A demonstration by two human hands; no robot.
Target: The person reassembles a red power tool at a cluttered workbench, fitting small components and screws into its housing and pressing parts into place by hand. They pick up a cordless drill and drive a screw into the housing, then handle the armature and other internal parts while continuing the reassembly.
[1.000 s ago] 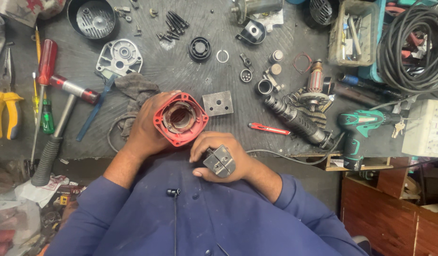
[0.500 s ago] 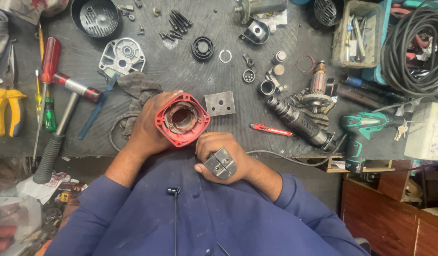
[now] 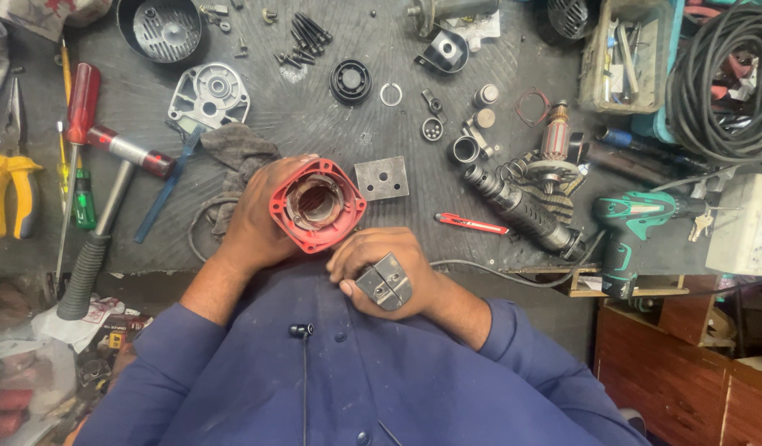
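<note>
Red motor housing [image 3: 317, 205] open-end up; grey hinged block [image 3: 384, 282] at bench edge.

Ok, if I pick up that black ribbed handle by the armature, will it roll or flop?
The handle looks like a rigid cylinder, so it would likely stay stiff. Its round body could roll if pushed sideways, though the ribs should give grip. It lies against the armature, which may block it.

Dressed in a dark blue long-sleeved shirt [image 3: 381, 388], cuffs ending just behind both hands, left hand [image 3: 257, 219] and right hand [image 3: 389, 264] bare. Buttoned down the front with small dark buttons [image 3: 341, 337]. Small black clip-on microphone [image 3: 299, 330] fixed to the chest just below the hands, thin black cable [image 3: 304, 388] running down from it.
</note>
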